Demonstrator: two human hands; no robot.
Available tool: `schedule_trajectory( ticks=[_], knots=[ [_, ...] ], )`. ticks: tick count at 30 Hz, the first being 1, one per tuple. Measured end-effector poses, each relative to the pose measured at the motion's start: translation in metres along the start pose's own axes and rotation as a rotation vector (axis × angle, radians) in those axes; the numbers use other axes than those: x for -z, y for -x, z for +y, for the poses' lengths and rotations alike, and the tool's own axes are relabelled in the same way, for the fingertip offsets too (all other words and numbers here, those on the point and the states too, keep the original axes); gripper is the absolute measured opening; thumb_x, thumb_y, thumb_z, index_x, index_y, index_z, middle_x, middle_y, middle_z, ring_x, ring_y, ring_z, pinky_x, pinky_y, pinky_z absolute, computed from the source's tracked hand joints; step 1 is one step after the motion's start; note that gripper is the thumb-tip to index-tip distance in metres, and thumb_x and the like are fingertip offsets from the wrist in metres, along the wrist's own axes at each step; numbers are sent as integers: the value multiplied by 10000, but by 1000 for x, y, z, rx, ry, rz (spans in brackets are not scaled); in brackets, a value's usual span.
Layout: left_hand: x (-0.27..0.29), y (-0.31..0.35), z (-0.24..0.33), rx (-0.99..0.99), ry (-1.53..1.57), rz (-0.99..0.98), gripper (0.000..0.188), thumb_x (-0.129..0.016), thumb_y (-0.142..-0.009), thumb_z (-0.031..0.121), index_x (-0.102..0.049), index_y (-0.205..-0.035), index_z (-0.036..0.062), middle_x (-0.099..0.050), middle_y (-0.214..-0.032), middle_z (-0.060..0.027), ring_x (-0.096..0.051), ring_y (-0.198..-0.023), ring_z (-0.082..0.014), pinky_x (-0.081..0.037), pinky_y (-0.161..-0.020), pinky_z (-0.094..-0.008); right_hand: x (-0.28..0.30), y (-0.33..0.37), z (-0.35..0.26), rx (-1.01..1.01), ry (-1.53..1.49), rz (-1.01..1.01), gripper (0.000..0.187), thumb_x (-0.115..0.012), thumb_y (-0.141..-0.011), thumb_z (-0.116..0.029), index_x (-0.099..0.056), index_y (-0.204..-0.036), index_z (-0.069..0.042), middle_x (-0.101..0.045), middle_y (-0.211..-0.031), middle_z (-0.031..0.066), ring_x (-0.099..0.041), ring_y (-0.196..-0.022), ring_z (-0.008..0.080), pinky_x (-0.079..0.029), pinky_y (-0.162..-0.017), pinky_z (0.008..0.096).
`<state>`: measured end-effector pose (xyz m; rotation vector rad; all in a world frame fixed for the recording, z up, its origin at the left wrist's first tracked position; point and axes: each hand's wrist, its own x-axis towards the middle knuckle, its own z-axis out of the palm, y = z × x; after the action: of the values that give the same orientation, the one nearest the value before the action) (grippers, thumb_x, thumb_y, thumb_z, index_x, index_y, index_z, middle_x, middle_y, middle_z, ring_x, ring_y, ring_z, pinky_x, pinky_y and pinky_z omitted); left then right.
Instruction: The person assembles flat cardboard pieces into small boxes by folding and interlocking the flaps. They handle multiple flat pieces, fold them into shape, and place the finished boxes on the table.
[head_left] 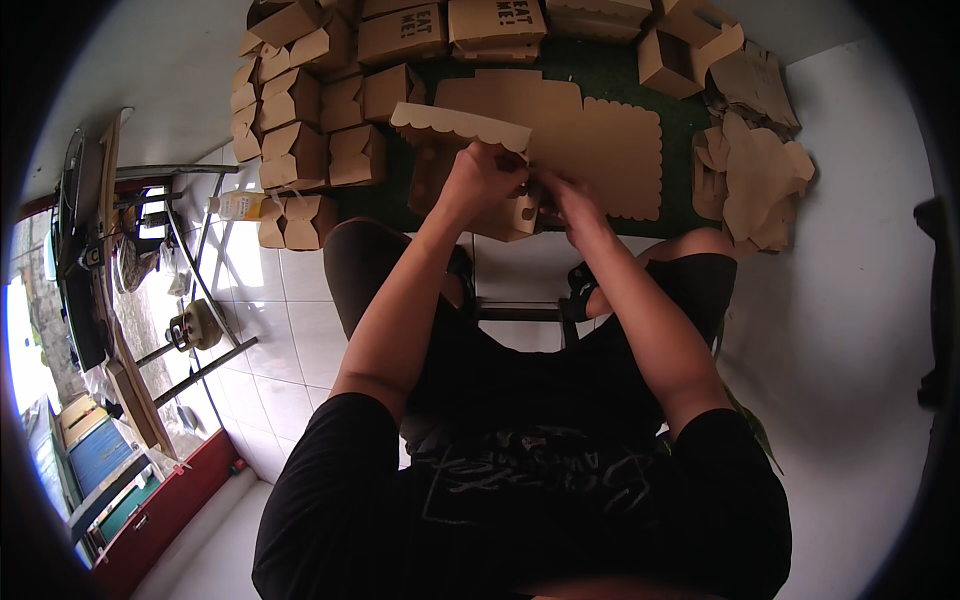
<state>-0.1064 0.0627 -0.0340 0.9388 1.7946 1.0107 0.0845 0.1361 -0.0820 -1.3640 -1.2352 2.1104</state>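
Your left hand (482, 180) and right hand (568, 200) are together, gripping a cardboard box (470, 160); flat sheets (600, 140) are lying just beyond.

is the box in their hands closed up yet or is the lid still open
Still open: the scalloped lid flap stands raised above the brown box while the left hand and right hand grip its front.

daylight glares in from the lower left; torso shadowed, fisheye rim dark, edges bent
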Motion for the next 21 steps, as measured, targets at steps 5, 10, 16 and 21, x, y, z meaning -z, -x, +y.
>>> schedule_trajectory(
  ticks=[5, 10, 16, 21],
  knots=[
    [1, 5, 7, 3, 145, 2, 311, -836, -934, 66, -814, -1206, -85, -881, -1088, -158, -878, -926, -237, -732, -813, -339, 1, 3, -7, 5, -6, -11, 325, -824, -1042, -340, -834, -1225, -72, -811, -1084, 15, -740, -951, 113, -576, -748, 310],
    [1, 7, 11, 41, 206, 4, 323, -845, -924, 67, -811, -1202, -96, -880, -1088, -160, -877, -919, -231, -734, -808, -336, -1, 4, -11, 4, 28, 13, 313, -822, -1039, -335, -845, -1203, -69, -809, -1075, 19, -740, -932, 114, -579, -740, 308],
    [2, 7, 18, 113, -39, -24, 341, -872, -937, 152, -840, -1191, -73, -876, -1020, -170, -874, -909, -211, -716, -800, -325, -7, 8, -13, -52, 14, 47, 375, -806, -1034, -399, -824, -1247, -91, -807, -1121, 17, -738, -995, 121, -582, -745, 315],
    [-3, 8, 20, 35, -89, 9, 316, -861, -921, 178, -862, -1109, -76, -881, -957, -160, -877, -863, -208, -702, -824, -326, -7, 9, -10, -88, -3, 105, 386, -810, -1021, -425, -803, -1249, -113, -797, -1124, 8, -732, -1014, 125, -566, -737, 319]
  ],
)
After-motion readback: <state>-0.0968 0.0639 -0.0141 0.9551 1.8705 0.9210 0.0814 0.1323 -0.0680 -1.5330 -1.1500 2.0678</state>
